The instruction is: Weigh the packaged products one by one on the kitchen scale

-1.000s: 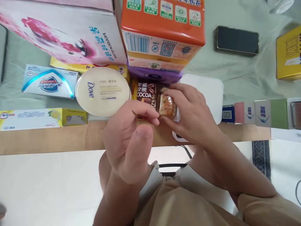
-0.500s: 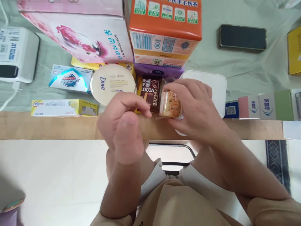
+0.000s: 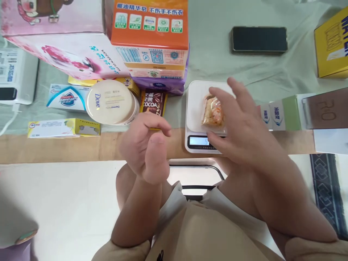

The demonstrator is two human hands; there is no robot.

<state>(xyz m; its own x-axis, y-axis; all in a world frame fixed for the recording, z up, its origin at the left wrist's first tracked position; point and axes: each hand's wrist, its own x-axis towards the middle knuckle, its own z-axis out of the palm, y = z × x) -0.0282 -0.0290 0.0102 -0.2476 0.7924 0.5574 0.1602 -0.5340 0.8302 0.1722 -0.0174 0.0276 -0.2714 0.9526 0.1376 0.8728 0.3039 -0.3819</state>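
1. The left hand (image 3: 145,148) is held loosely curled and empty at the desk (image 3: 67,148) edge.
2. The right hand (image 3: 239,123) is seen with its grip spread; whether the fingers touch the snack packet (image 3: 213,112), at its 9 o'clock, cannot be told.
3. One packet lies on one scale (image 3: 194,108), long axis 12 to 6.
4. One cocoa packet (image 3: 153,103) and one Dove jar (image 3: 111,102) are counted beyond.

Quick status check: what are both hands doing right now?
Right hand open, fingers spread beside snack packet on white scale. Left hand empty, loosely curled near cocoa box. Nothing in the way.
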